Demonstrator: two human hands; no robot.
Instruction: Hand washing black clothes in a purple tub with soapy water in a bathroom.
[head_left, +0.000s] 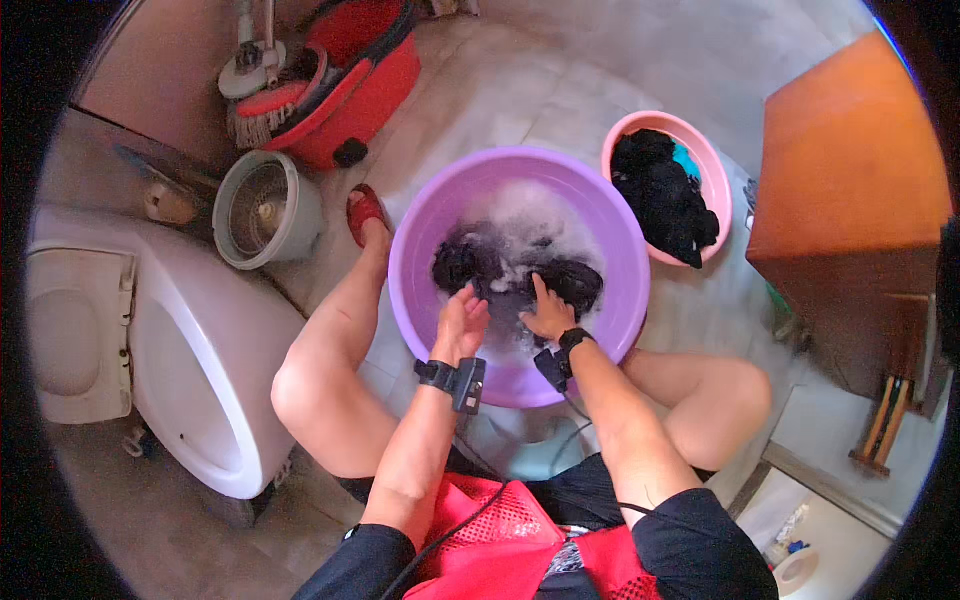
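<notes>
A round purple plastic basin (409, 225) stands on the floor between my knees. Dark wet cloth (566, 281) lies in it in sudsy water (525, 202), bunched to the left and right. Over the near left part of the basin is my left hand (463, 322), palm turned inward, fingers loosely curved and nothing visible in them. My right hand (553, 311) is spread against the right bunch, index finger stretched forward and thumb out to the side. Whether its hidden fingertips pinch the cloth does not show. Each wrist carries a strapped black device.
A pink basin (724, 187) at the far right holds black clothes (660, 187) and a turquoise piece. A red mop bucket (390, 75), mop (259, 120) and grey spin basket (300, 217) stand at far left. The white toilet (240, 450) is left, an orange-brown cabinet (847, 165) right.
</notes>
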